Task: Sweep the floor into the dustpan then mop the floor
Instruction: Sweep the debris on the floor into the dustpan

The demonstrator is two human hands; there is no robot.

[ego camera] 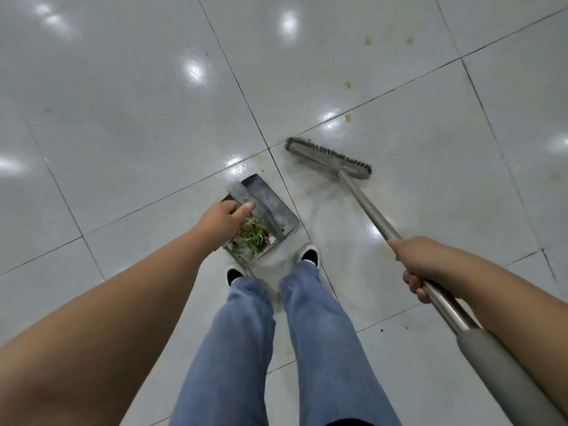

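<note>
Holding the dustpan (270, 207) handle, left hand (222, 221) curled round it; green scraps (250, 238) inside. Right hand (421, 265) grips broom (330, 159) pole, bristles on floor (123, 118).

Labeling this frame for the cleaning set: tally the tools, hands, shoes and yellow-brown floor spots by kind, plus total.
Broom: 1
Dustpan: 1
Hands: 2, left hand and right hand
Shoes: 2, one and the other
Yellow-brown spots on the floor: 4 clear ones ()
Total: 10
</note>
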